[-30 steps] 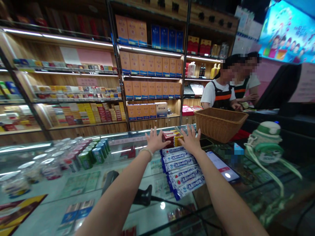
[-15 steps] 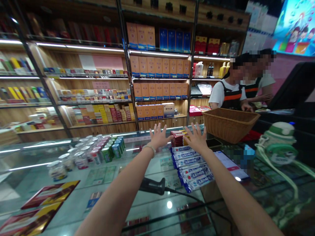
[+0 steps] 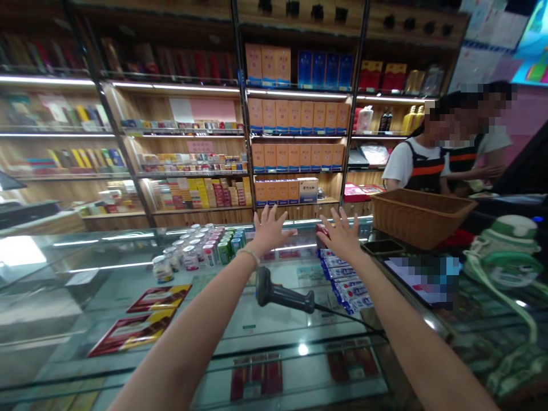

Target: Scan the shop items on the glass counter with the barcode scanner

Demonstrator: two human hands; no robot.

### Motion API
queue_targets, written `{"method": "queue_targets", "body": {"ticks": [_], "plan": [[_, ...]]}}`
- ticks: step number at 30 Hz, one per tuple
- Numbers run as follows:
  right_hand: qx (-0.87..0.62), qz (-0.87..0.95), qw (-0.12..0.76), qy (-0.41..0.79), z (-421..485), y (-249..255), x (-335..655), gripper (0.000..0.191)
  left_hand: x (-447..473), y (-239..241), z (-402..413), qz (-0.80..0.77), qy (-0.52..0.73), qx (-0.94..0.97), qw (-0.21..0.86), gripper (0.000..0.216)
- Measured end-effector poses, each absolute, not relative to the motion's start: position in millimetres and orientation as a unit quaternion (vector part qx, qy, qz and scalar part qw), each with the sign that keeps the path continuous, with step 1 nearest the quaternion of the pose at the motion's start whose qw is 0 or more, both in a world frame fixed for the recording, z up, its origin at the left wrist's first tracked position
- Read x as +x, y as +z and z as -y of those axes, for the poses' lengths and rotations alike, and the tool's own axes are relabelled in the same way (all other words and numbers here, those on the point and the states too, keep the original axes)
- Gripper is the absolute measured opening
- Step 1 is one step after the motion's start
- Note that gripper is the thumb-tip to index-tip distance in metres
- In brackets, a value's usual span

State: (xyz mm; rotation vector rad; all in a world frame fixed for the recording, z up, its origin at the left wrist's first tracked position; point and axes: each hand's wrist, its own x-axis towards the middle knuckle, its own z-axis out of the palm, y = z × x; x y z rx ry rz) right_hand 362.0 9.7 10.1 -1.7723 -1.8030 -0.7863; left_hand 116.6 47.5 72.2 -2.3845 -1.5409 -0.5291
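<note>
Both my arms reach forward over a glass counter. My left hand is raised with its fingers spread and holds nothing. My right hand is also open, fingers apart, just above the far end of a row of blue-and-white packets lying on the glass. A small red pack shows between my hands. A black barcode scanner lies on the counter below my left wrist, its cable running right.
Small jars and cans stand in rows at the left. Red-and-yellow flat packs lie near left. A wicker basket, a phone and a green-and-white bottle sit at right. Two people in aprons stand behind. Shelves of boxes fill the back wall.
The view has swung left, so the basket, packets and bottle sit further right in frame. My hands have lifted slightly and stay spread. The scanner now shows fully.
</note>
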Motion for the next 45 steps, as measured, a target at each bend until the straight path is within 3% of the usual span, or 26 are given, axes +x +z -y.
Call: {"method": "queue_targets", "body": {"ticks": [10, 26, 45], "plan": [[-0.606, 0.692, 0.279, -0.275, 15.0, 20.5, 289.8, 0.052, 51.0, 75.6, -12.0, 0.505, -0.224, -0.810, 0.197, 0.057], [-0.541, 0.753, 0.307, -0.215, 48.9, 34.5, 177.6, 0.051, -69.0, 81.7, 30.0, 0.566, -0.217, -0.772, 0.192, 0.051], [-0.467, 0.824, 0.293, -0.131, 86.0, -3.9, 57.1, 0.056, -205.1, 46.5, 83.2, 0.611, -0.178, -0.748, 0.187, 0.050]]}}
